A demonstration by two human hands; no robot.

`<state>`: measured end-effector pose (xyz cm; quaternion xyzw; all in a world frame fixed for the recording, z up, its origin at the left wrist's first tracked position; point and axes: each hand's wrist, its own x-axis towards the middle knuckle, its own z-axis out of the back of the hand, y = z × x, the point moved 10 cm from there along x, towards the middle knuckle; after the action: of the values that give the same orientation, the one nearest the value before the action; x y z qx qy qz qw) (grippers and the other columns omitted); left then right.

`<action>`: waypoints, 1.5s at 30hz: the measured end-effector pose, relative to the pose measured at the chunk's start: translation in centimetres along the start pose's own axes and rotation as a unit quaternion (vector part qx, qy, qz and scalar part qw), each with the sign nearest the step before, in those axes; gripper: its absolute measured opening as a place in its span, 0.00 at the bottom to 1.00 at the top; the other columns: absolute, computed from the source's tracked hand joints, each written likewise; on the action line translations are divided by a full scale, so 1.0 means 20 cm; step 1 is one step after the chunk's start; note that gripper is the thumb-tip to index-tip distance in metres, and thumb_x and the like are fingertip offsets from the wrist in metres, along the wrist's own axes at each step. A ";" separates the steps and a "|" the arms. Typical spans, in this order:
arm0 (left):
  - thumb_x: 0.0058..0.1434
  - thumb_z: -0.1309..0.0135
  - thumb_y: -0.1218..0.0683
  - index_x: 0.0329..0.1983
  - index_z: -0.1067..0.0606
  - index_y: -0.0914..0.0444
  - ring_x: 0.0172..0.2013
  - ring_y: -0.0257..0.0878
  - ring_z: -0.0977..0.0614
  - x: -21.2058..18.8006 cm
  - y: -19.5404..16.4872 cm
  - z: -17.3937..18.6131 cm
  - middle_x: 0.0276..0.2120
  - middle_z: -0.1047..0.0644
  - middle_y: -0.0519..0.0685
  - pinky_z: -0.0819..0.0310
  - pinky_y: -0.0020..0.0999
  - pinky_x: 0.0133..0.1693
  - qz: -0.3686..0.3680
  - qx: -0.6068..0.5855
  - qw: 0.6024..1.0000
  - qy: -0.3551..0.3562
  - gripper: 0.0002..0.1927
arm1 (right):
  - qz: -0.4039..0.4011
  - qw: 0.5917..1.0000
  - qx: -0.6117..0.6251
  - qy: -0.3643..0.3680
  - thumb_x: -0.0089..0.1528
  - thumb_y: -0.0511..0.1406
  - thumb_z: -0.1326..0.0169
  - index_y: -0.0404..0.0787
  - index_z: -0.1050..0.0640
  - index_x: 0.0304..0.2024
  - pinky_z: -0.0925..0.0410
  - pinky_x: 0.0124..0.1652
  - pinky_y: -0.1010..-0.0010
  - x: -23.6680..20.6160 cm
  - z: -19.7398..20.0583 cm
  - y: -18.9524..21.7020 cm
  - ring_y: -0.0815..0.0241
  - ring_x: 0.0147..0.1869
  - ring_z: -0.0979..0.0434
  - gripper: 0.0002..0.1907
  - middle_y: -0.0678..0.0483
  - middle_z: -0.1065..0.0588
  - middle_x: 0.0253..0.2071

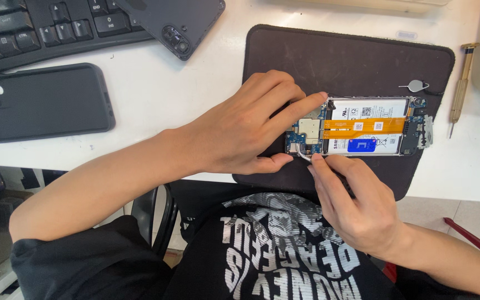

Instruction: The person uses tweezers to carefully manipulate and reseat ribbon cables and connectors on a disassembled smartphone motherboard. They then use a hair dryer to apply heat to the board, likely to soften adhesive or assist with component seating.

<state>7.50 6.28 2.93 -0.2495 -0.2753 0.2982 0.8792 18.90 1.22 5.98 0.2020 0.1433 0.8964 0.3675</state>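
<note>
The right hand (pixel 362 203) pinches tweezers (pixel 303 155), their tip at the board end of the opened phone (pixel 359 127) on the dark mat (pixel 306 55). The left hand (pixel 240 130) clamps that end, finger and thumb on the frame. The back cover (pixel 176 22) is already off; board, orange flex (pixel 362 126) and battery remain in. What the tip grips is hidden. A screwdriver (pixel 461 83) lies beyond.

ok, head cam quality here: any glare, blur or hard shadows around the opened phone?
Head view: even, soft light, only faint shadow under the left hand; opened phone sharp, no glare; right hand crisp, its thin metal tool tiny; white desk bright, not blown out.
</note>
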 end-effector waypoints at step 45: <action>0.48 0.26 0.49 0.71 0.38 0.71 0.56 0.53 0.28 0.00 0.00 0.00 0.52 0.29 0.58 0.26 0.41 0.56 -0.007 -0.018 1.000 -0.007 0.51 | -0.063 0.997 0.040 -0.018 0.61 0.24 0.36 0.26 0.22 0.49 0.29 0.34 0.70 0.00 -0.02 -0.05 0.59 0.36 0.24 0.14 0.45 0.26 0.43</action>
<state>7.50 6.19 2.95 -0.2618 -0.2884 0.2889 0.8746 19.34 1.88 5.20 0.2227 0.1850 0.8613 0.4176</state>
